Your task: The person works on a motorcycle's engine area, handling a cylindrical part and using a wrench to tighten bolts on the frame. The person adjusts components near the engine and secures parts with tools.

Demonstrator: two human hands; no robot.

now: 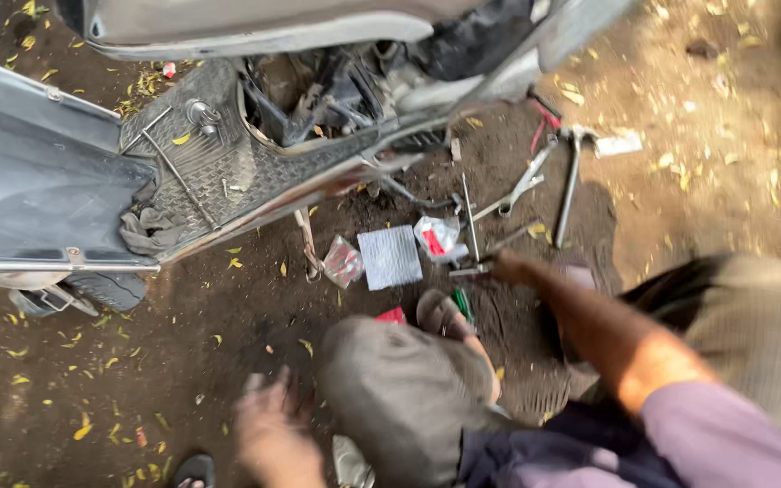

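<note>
The right hand (510, 267) reaches out to a thin metal rod (484, 268) lying on the dirt ground (183, 361) at one o'clock from the knee; its fingers curl onto it. The left hand (268, 411), at seven o'clock, is blurred; fingers look spread, holding nothing.

Head camera, steep downward look — dirt ground (228, 361), fairly near
</note>
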